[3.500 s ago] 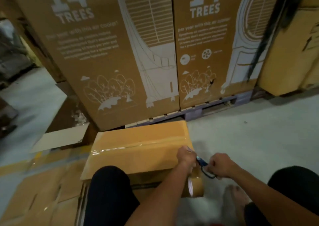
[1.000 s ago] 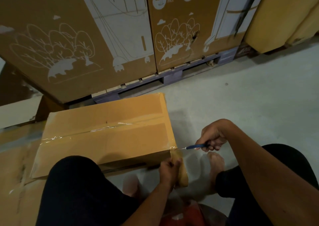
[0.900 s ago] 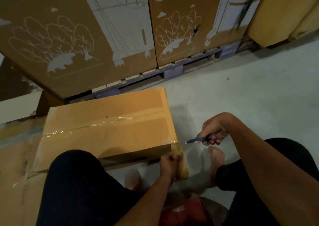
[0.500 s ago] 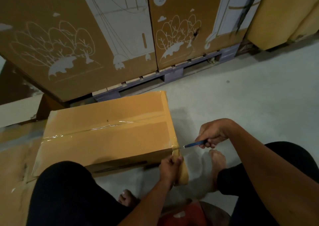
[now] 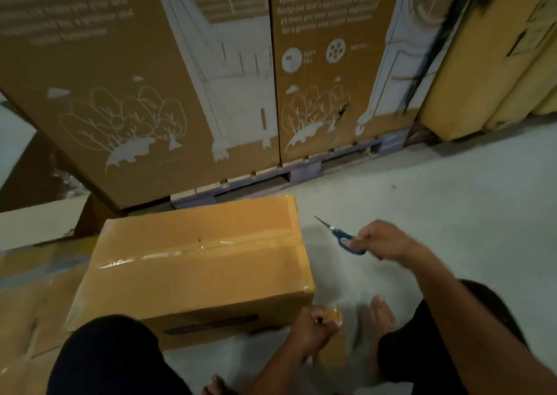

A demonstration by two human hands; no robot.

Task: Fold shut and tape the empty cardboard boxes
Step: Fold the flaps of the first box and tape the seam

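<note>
The closed cardboard box (image 5: 193,268) is set on the floor (image 5: 422,201), its long axis running left to right. A strip of clear tape (image 5: 193,248) is laid along that axis over the top seam. Right of the box, blue-handled scissors (image 5: 340,235) are gripped in the right hand (image 5: 382,239), blades together and pointed up-left, clear of the box. At the box's near-right corner, the tape roll (image 5: 330,316) is clasped by the left hand (image 5: 313,325). Behind the box, 2 tall printed cartons (image 5: 150,78) stand on a pallet (image 5: 301,170). Flattened cardboard (image 5: 33,298) lies left of the box.
</note>
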